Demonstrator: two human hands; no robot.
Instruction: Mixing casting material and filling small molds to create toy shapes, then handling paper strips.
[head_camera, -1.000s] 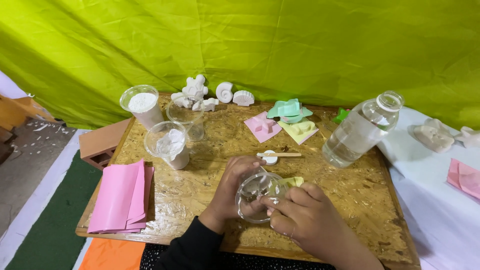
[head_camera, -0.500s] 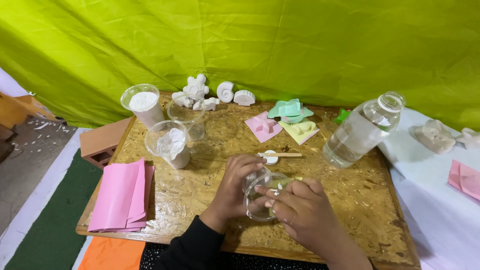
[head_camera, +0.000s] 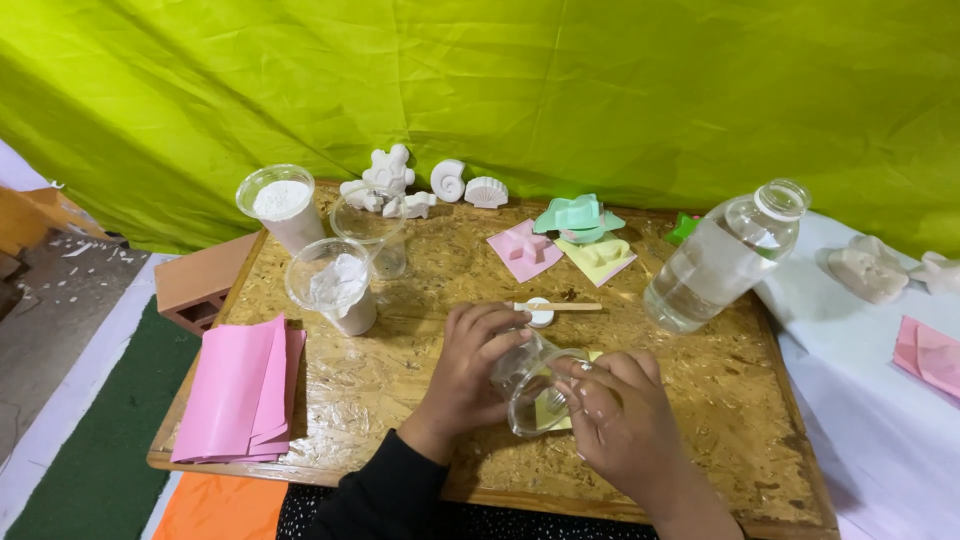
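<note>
Chipboard tabletop (head_camera: 400, 370) is carrying everything, and going from the biggest thing down, a clear bottle (head_camera: 722, 258) of clear liquid is leaning at the right, a stack of pink sheets (head_camera: 240, 392) is lying at the left edge, and two clear cups of white powder (head_camera: 335, 285) are standing toward the back left. Smaller again, the person is holding a clear plastic cup (head_camera: 535, 390) tipped on its side just above the board near the front edge, its mouth turned toward the camera. The left hand (head_camera: 468, 365) is wrapping its fingers over the cup's wall and base, gripping it, while the right hand (head_camera: 620, 420) is curling around the rim with fingertips at or just inside the mouth, also closed on the cup. Judging by its look, the cup is light, thin-walled and smooth, so it is likely flexing under a hard squeeze and sliding in a loose one; the stiffer rim and base seem the safer places to grip, with gentle pressure on the wall. Smallest, a wooden stick (head_camera: 560, 307) is resting across a little white piece just behind the hands.
</note>
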